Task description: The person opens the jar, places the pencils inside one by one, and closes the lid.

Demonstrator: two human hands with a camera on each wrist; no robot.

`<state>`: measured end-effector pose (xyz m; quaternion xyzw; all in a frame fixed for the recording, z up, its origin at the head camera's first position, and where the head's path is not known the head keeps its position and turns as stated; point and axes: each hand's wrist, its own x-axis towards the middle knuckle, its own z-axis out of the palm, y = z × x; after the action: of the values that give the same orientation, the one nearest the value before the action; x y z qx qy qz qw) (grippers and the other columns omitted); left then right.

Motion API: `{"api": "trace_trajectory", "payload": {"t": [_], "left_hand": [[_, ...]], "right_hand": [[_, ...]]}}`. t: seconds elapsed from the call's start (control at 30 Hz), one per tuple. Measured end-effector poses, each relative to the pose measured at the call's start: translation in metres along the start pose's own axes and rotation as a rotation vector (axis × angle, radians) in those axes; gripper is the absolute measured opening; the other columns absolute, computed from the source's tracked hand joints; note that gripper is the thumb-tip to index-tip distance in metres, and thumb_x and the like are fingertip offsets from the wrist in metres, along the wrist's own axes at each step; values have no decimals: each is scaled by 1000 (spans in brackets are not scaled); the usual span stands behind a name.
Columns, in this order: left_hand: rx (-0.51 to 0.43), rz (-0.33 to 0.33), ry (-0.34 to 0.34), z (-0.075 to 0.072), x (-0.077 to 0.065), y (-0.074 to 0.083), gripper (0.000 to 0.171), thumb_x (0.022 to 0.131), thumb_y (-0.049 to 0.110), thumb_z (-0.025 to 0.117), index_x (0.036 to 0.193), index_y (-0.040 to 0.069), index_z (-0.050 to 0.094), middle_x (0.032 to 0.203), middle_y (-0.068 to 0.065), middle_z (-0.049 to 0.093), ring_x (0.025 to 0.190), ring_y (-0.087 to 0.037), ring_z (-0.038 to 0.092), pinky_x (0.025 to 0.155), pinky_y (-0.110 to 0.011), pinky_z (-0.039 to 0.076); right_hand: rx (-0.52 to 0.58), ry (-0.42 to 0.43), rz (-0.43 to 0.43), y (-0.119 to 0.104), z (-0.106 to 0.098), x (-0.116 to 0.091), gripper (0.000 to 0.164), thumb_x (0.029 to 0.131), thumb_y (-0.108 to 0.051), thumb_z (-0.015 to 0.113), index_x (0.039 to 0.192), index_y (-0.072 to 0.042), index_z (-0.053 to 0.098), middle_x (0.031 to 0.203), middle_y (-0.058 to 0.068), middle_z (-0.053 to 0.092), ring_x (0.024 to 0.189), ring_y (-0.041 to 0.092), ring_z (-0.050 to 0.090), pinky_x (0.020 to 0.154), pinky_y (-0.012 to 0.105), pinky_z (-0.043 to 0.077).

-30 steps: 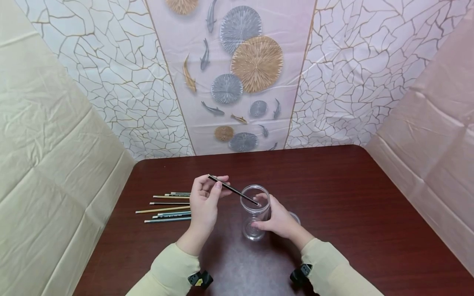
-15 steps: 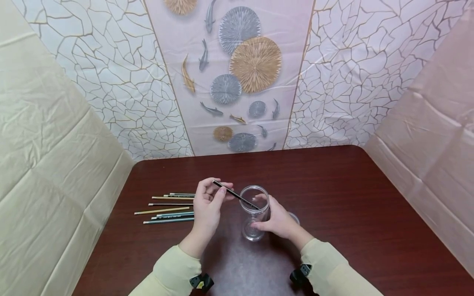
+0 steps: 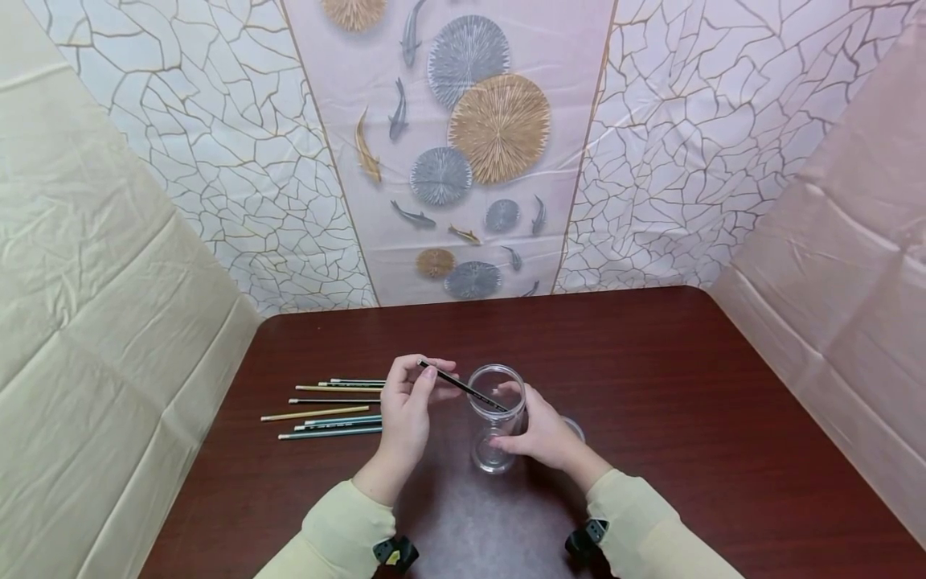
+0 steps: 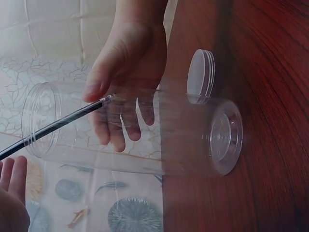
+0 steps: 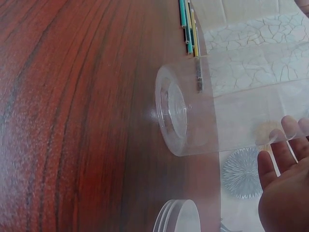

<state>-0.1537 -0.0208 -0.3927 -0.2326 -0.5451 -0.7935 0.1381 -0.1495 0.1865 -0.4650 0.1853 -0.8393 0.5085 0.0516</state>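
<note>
Head view: the left hand (image 3: 403, 412) pinches a dark pencil (image 3: 452, 380), tip inside the clear jar (image 3: 488, 428), slightly lower than a second ago; the right hand (image 3: 544, 430) holds the jar. More pencils (image 3: 318, 412) lie left on the red-brown worktop (image 3: 687, 402); patterned backdrop (image 3: 463, 153) far. Left wrist view: a lid (image 4: 200, 75) near the jar. Right wrist view: jar base on the worktop.

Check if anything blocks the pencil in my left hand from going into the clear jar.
Nothing visible does: the pencil already slants into the open jar, and the lid lies off to one side.
</note>
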Motion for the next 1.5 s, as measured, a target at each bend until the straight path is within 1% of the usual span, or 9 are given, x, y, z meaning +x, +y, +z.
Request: {"api": "trace_trajectory", "payload": {"t": [0.1,0.23,0.37,0.53,0.73,0.9,1.07,1.33,1.5], "left_hand": [[59,3,16,0,1,0,13,93,-4,50,99,-14,48,96,-24,62,80,-19,65,66,-49,53],[143,12,23,1,1,-3,9,90,-7,53,98,-12,53,98,-27,60,82,-16,61,69,-39,55],[263,16,11,0,1,-6,4,89,-4,56,92,-7,55,104,-22,60,88,-22,60,72,-27,53],[376,20,-17,0,1,-7,4,85,-6,60,88,-6,58,108,-19,59,97,-28,58,75,-24,51],[393,33,-36,9,0,12,6,82,-12,61,86,-10,58,106,-25,57,89,-16,59,74,-26,53],[421,29,-53,14,-4,18,5,81,-9,63,85,-8,60,105,-25,56,81,-21,62,73,-34,54],[433,12,-86,15,-9,15,7,80,-10,64,85,-8,60,106,-27,53,78,-26,63,73,-40,54],[433,-18,-91,11,-11,7,31,77,-10,67,106,-9,57,109,-27,50,92,-36,56,78,-54,49],[384,-75,-57,3,-9,-5,41,78,-11,66,115,-7,51,112,-22,52,97,-28,54,82,-47,50]], "right_hand": [[6,2,0,0,0,0,70,64,-21,86,122,-7,49,120,5,58,107,19,55,94,40,40],[15,1,-2,-1,0,0,69,64,-19,86,121,-7,50,119,6,58,106,18,56,94,36,41],[20,3,-12,-1,1,-1,69,64,-20,86,121,-7,50,118,6,58,103,17,57,92,33,41],[18,2,-21,2,2,-1,69,65,-21,86,121,-6,49,118,6,58,100,16,58,91,33,42],[14,-1,-3,1,2,-1,70,64,-20,87,122,-5,49,118,6,57,100,15,57,91,32,42],[1,-6,22,-2,4,0,69,65,-12,86,122,-3,49,119,6,57,103,16,56,93,33,40],[9,-1,20,-2,7,-1,67,65,-7,84,122,3,49,119,12,57,103,23,56,93,36,41],[13,5,5,-1,4,-2,69,64,-19,87,121,-7,50,118,2,58,106,16,55,95,35,40],[0,20,-6,0,1,-2,70,64,-22,87,121,-8,49,118,4,57,104,17,56,93,37,41]]}}
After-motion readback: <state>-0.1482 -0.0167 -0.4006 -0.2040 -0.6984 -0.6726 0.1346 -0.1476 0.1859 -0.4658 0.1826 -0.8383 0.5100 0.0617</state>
